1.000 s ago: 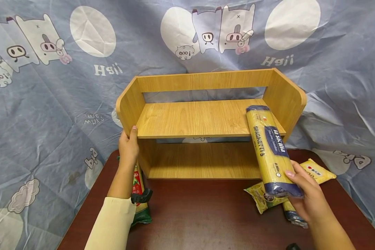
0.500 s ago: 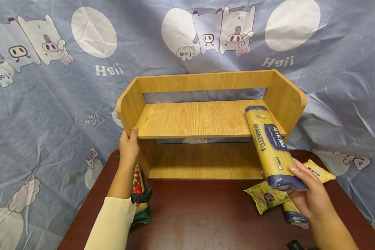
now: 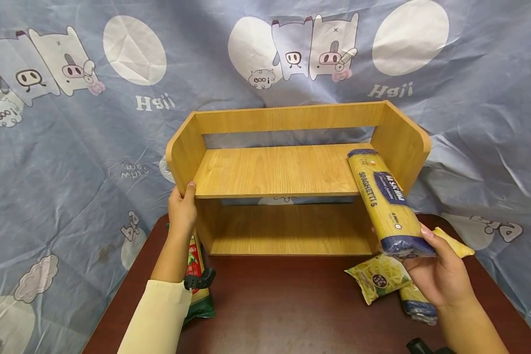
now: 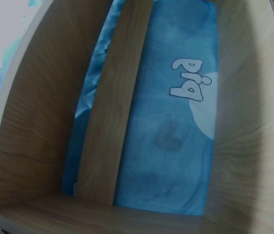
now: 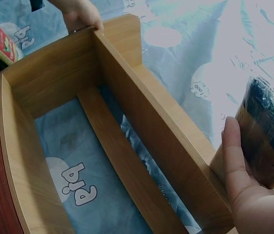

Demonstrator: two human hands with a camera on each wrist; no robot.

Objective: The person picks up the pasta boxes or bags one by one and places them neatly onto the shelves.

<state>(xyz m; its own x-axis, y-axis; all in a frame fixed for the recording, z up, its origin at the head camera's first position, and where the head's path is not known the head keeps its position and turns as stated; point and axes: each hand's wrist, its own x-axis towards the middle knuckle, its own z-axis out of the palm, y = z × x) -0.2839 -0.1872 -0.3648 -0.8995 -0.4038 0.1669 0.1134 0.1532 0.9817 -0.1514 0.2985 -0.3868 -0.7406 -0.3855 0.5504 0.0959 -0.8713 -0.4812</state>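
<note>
A wooden two-tier shelf [image 3: 274,172] stands on the table. My left hand [image 3: 182,211] grips the front edge of its left side panel, thumb toward the inside. A yellow spaghetti pack [image 3: 380,196] with dark blue ends lies tilted at the upper tier's right end. Its far end is over the upper board and its near end sticks out past the front edge. My right hand [image 3: 442,275] holds that near end, thumb along the side and the other fingers mostly hidden beneath. In the right wrist view, the pack's dark end [image 5: 268,131] shows beside my thumb.
On the dark red table [image 3: 283,305], a yellow noodle packet [image 3: 378,278] and another blue-ended pack [image 3: 418,302] lie at the right, below my right hand. Behind it is a yellow bag [image 3: 453,241]. A red-and-green pasta bag [image 3: 199,285] lies at the left, partly behind my left arm.
The near end of the spaghetti pack has risen and moved slightly forward with my right hand, so the pack lies less steeply. My left hand keeps its grip on the shelf.
</note>
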